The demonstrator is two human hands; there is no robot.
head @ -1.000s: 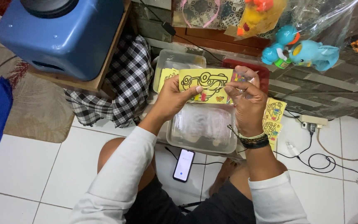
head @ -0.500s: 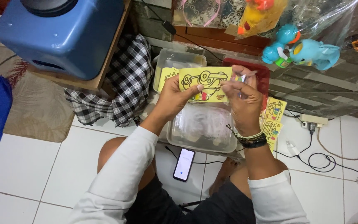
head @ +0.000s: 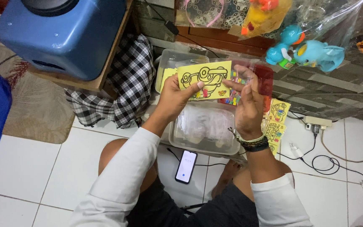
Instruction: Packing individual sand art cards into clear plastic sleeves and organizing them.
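I sit on a tiled floor and hold up a yellow card (head: 206, 79) with a black cartoon outline drawn on it. My left hand (head: 175, 97) pinches its left edge, thumb across the front. My right hand (head: 246, 105) grips a clear plastic sleeve (head: 260, 75) at the card's right end; small coloured packets (head: 234, 99) show behind it. A beaded bracelet and a dark band sit on my right wrist. Below my hands lies a clear plastic tub (head: 204, 130) with pale contents.
A second clear tub (head: 174, 61) stands farther back. More yellow cards (head: 276, 122) lie to the right. A phone (head: 185, 166) lies between my knees. Around: checked cloth (head: 124, 88), blue container (head: 59, 33), bagged toys (head: 311, 50), power strip and cables (head: 316, 126).
The card has shifted slightly up and left in my hands. My right fingers have spread along the clear sleeve at its right end.
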